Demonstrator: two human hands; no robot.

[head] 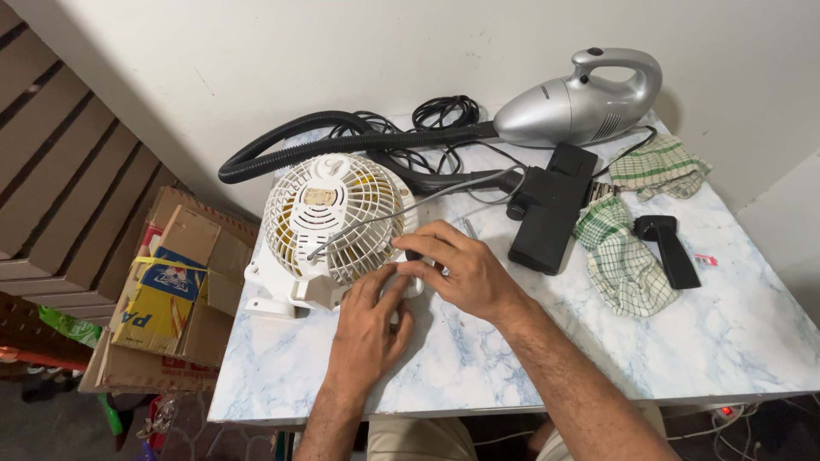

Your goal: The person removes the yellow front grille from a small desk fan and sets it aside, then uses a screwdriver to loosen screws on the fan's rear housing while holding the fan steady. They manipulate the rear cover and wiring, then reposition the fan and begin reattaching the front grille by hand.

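A marble-patterned table [726,341] stood against a white wall. At its left lay a white grilled fan [329,226]; the left hand [367,329] and right hand [461,269] pressed loosely curled fingertips against its lower edge, near a handheld vacuum [581,102].

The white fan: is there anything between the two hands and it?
Nothing visible. The left hand and the right hand both already touch the white fan at its lower right edge.
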